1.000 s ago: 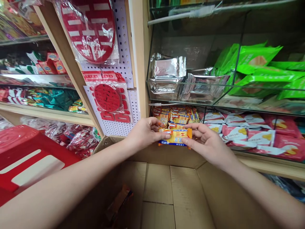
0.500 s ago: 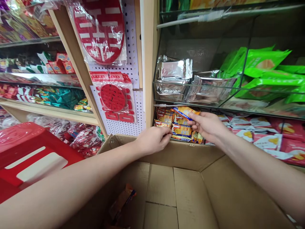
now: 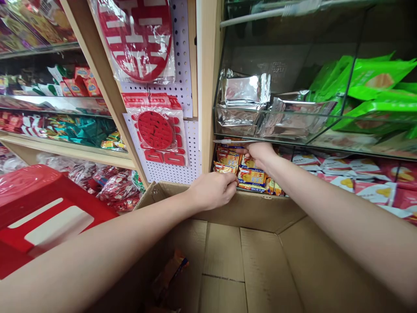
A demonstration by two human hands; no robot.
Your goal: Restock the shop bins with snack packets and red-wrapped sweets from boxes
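Observation:
Yellow-and-blue snack packets point(image 3: 252, 176) lie piled in a low shelf bin. My right hand point(image 3: 260, 154) reaches to the back of that bin, under the glass shelf. Its fingers are closed around a snack packet, of which only an orange strip shows; the rest is hidden. At the front left of the pile, my left hand point(image 3: 215, 190) is closed with curled fingers, just over the rim of a cardboard box point(image 3: 270, 208). Whatever it holds, if anything, is hidden. An orange wrapped packet point(image 3: 171, 269) lies inside the box.
Above the bin, a glass shelf holds silver packets point(image 3: 244, 89) and green packets point(image 3: 374, 87). Pink-and-white packets point(image 3: 342, 174) fill the bin to the right. A white cable point(image 3: 231, 141) runs along the shelf's lower edge. A red container point(image 3: 48, 208) stands left.
My right hand has moved left and deeper into the bin with the packet, which is now mostly hidden. My left hand stays near the box rim. The view has shifted slightly.

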